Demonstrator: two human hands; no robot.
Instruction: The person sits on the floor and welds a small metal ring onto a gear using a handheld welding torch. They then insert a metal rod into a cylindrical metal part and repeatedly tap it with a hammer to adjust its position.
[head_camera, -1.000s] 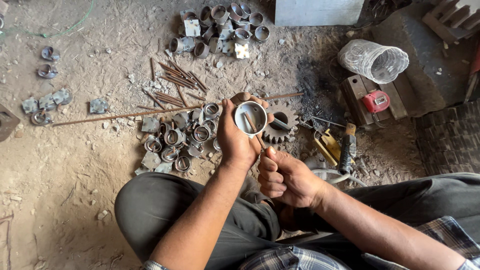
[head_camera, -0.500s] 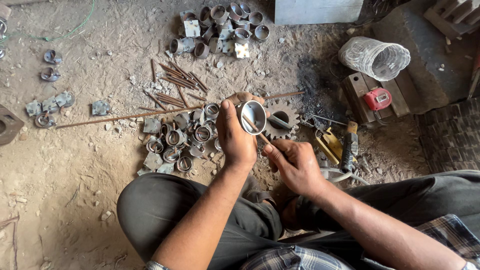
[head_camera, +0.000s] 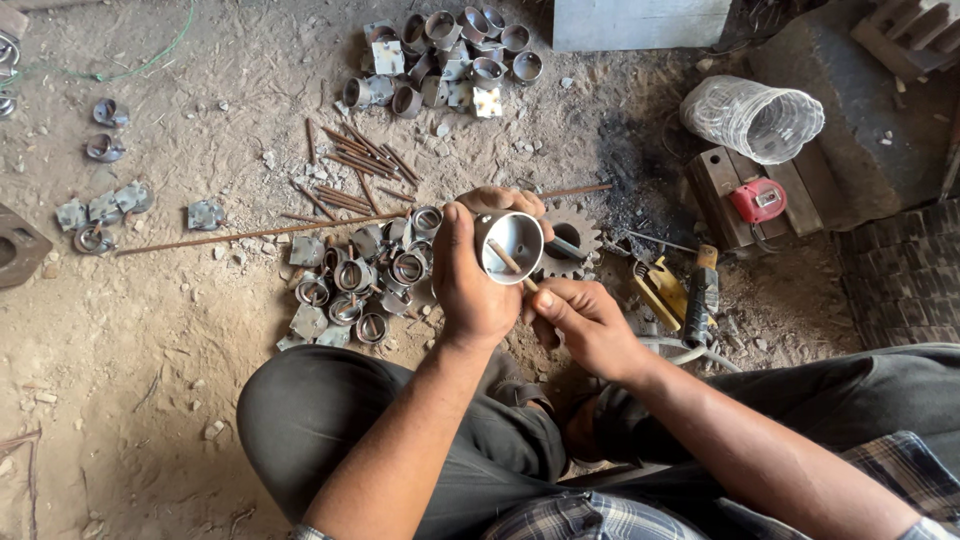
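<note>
While the left hand (head_camera: 478, 285) clamps a metal ring (head_camera: 508, 246) above the dirt floor (head_camera: 150, 340), its opening facing up, the right hand (head_camera: 585, 322) just below pinches a thin rod (head_camera: 512, 266) slanting into it.

The dusty dirt floor (head_camera: 180, 330) carried a toothed gear (head_camera: 578, 238). Just left of the gear lay a cluster of short metal rings (head_camera: 350, 285); beyond it, another ring pile (head_camera: 445, 55). Thin rusty rods (head_camera: 355, 165) lay between the piles. A red tape measure (head_camera: 758, 200) sat well right of the gear.
</note>
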